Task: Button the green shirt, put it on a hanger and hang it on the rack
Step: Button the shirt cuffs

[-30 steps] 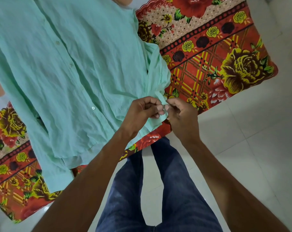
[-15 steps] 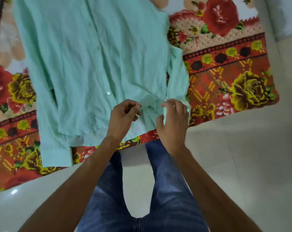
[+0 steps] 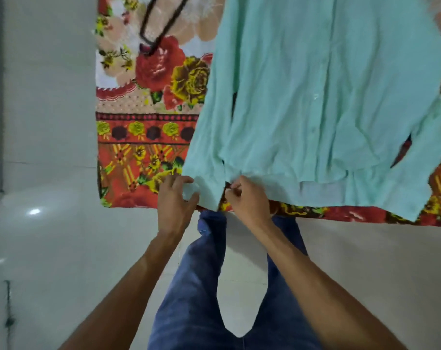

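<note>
The green shirt [image 3: 315, 97] lies spread flat, front up, on a floral blanket [image 3: 143, 137], its hem toward me. One white button [image 3: 315, 96] shows on its placket. My left hand [image 3: 175, 200] holds the cuff end of the shirt's left sleeve at the blanket's near edge, fingers curled over the cloth. My right hand [image 3: 247, 198] pinches the shirt's bottom hem just right of that sleeve. A dark hanger [image 3: 161, 26] lies on the blanket at the top left, partly cut off by the frame.
White tiled floor [image 3: 42, 173] surrounds the blanket on the left and in front. My legs in blue jeans [image 3: 209, 286] stand at the blanket's near edge. A grey wall edge runs down the far left.
My view has swung left, so the shirt now sits at the right. Both hands left the right sleeve's cuff and moved to the left sleeve's cuff and the hem.
</note>
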